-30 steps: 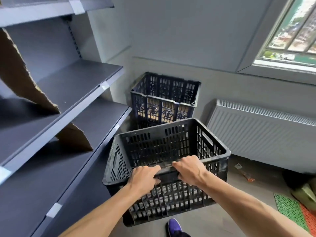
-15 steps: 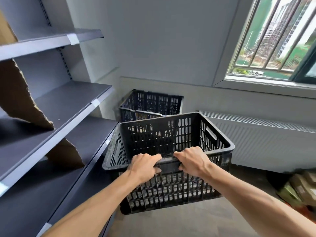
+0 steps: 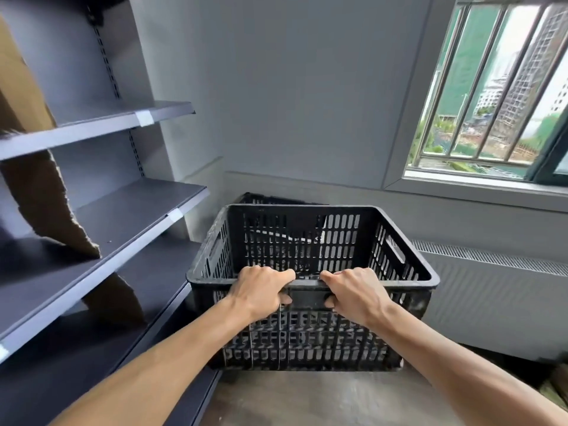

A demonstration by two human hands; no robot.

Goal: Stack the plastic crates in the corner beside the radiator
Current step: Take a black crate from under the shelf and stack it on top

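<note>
Ahead, the radiator [image 3: 491,290] runs low along the wall under the barred window [image 3: 491,96], and the corner lies just past its left end. A second black crate [image 3: 270,198] sits in that corner, with only a strip of its top rim showing. Further left of the radiator, grey metal shelving [image 3: 123,229] juts forward. Its shelf ends stop close to the corner, which leaves a narrow gap between them and the radiator's left end. Torn brown cardboard [image 3: 52,210] stands on the shelves, well apart from the radiator. Bare floor [image 3: 338,398] lies open in front of the radiator on the near side.

The black plastic crate [image 3: 307,342] hangs upright from both hands, just left of the radiator's left end. It is in front of the corner crate and hides most of it. It fills most of the gap: its left wall is near the lower shelf edge and its right wall is near the radiator's face. Whether either side touches cannot be told.

The left hand [image 3: 261,290] and right hand [image 3: 356,292] both clench the middle of the crate's near rim, on the side away from the radiator's wall. Their fingers wrap over the top edge, and a short stretch of rim shows between them. The rest of the crate reaches away from the hands toward the corner.
</note>
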